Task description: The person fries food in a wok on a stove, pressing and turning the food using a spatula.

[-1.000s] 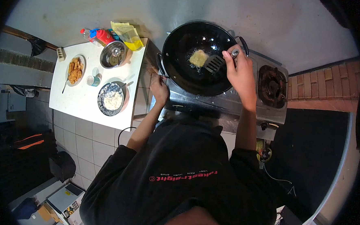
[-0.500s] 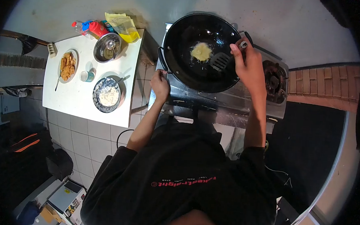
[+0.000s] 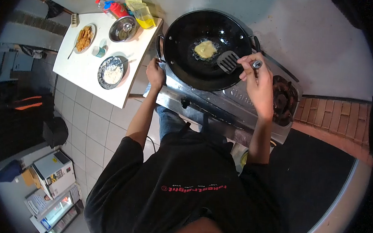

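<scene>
Stove (image 3: 234, 98) at our front bears the wok (image 3: 180, 72). Our left grip (image 3: 155, 75) sits at the wok's 8 o'clock, by the stove's edge; its fingers look curled, but we cannot tell whether they pinch anything. Our right grip (image 3: 259, 81), at the wok's 4 o'clock, is closed round the spatula (image 3: 228, 61), its blade reaching toward 10 o'clock from that grip. The fritter (image 3: 205, 50) lies near the wok's middle on that same line, just past the blade, its slightly longer axis near 9-to-3; through the spatula, our right side is nearer.
</scene>
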Demonstrator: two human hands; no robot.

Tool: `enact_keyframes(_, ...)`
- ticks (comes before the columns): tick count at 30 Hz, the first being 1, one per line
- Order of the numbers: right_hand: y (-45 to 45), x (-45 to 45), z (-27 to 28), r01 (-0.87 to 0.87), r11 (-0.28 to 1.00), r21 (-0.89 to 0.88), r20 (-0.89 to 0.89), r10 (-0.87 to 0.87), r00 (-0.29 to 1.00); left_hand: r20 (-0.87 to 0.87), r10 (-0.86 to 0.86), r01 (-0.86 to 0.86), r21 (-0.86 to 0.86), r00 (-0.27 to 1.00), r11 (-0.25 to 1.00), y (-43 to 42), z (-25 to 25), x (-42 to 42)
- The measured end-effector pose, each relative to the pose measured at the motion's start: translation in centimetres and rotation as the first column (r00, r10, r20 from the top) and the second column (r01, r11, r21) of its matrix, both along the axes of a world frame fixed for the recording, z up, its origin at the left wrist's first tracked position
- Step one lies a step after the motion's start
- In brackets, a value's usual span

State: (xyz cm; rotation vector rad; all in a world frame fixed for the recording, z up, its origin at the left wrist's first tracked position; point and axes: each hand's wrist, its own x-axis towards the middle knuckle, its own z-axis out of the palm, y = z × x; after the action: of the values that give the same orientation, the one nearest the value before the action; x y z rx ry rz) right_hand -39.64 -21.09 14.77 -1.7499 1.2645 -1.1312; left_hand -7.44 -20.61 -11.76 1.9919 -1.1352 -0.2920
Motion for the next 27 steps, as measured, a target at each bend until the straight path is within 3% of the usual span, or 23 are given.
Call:
enact_keyframes(3, -0.1, -1.3, -0.6, -0.08, 0.997, 0.022, 0.032, 0.079, 0.996, 0.038, 0.015, -0.016, 0.023, 0.999, 1.0, 0.4, 0.0, 0.2)
enact_keyframes(9, 0.3, 0.0, 0.7, -0.028, 0.998, 0.052, -0.144, 0.035, 0.989, 0.096, -0.067, 0.064, 0.029, 0.993, 0.998, -0.6, -0.8, 0.8)
enact_keyframes(11, 0.5, 0.9, 1.1, -0.072, 0.997, 0.025, -0.188, 0.076, 0.979, 0.042, -0.127, 0.124, 0.067, 0.991, 0.99, -0.2, 0.1, 0.4)
enact_keyframes(12, 0.7, 1.5, 2.0, -0.057, 0.994, 0.092, -0.225, 0.077, 0.971, 0.024, -0.169, 0.168, 0.033, 0.985, 0.985, -0.2, 0.0, 0.5)
enact_keyframes(15, 0.1, 2.8, 0.6, -0.02, 0.999, 0.028, -0.222, 0.025, 0.975, -0.123, -0.184, 0.196, 0.093, 0.975, 0.976, -0.2, 0.5, 0.7)
enact_keyframes(16, -0.2, 3.5, 0.0, -0.004, 1.0, 0.002, -0.178, 0.005, 0.984, -0.013, -0.218, 0.218, -0.008, 0.976, 0.976, -0.3, -0.6, 0.9)
enact_keyframes(19, -0.6, 5.0, -0.2, 0.093, 0.991, 0.101, -0.211, -0.07, 0.975, 0.087, -0.191, 0.189, 0.026, 0.978, 0.982, -0.2, -1.4, 1.0)
enact_keyframes(23, -0.5, 6.5, -0.3, 0.205, 0.979, 0.015, -0.089, -0.203, 0.975, -0.037, -0.269, 0.269, 0.016, 0.963, 0.963, -0.1, 0.0, 1.1)
enact_keyframes(25, -0.4, 6.7, -0.1, 0.229, 0.973, 0.039, -0.118, -0.223, 0.968, -0.058, -0.262, 0.265, 0.045, 0.963, 0.963, 0.0, 0.3, 1.0)
enact_keyframes(27, -0.4, 7.0, 0.5, 0.235, 0.971, 0.044, -0.254, -0.217, 0.943, -0.08, -0.278, 0.281, 0.027, 0.957, 0.959, 0.0, 0.5, 1.0)
